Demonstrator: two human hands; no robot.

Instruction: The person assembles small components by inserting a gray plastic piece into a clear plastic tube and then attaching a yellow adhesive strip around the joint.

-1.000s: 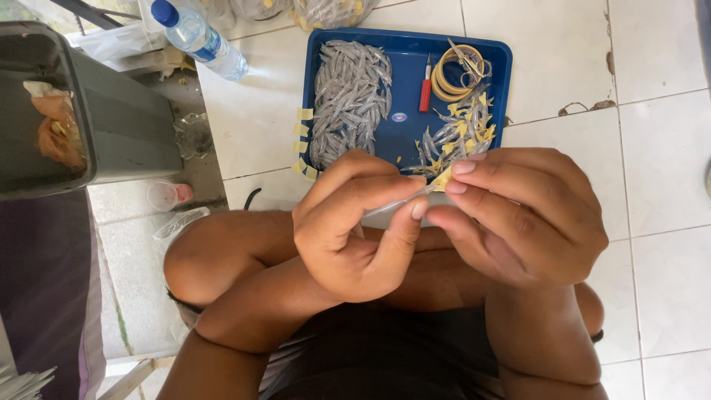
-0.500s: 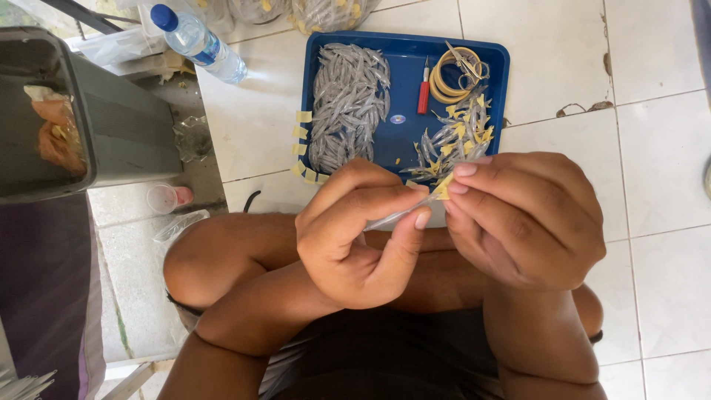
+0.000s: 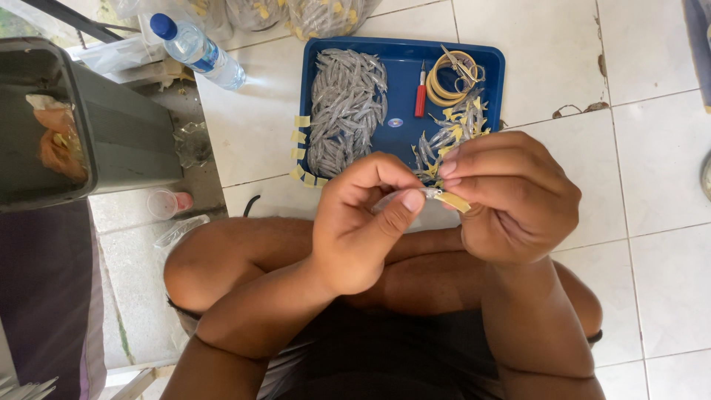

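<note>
My left hand [image 3: 363, 226] and my right hand [image 3: 511, 196] meet above my crossed legs and pinch one small silvery fish [image 3: 429, 194] between their fingertips. A strip of yellow tape [image 3: 453, 201] sticks out from the fish by my right thumb. Just beyond the hands lies a blue tray [image 3: 404, 55] on the white tiled floor. It holds a heap of plain silvery fish [image 3: 346, 111] on its left and a smaller heap of fish with yellow tape bits [image 3: 455, 133] on its right.
On the tray lie a roll of yellow tape [image 3: 448, 78] and a red-handled cutter [image 3: 421, 98]. Short tape pieces [image 3: 300, 152] hang on the tray's left rim. A water bottle [image 3: 196, 50], a dark bin [image 3: 81, 122], a small cup [image 3: 167, 204] and clear bags [image 3: 318, 13] stand around.
Both hands have shifted slightly lower and apart; the fish and its yellow tape strip now show more clearly between the fingertips.
</note>
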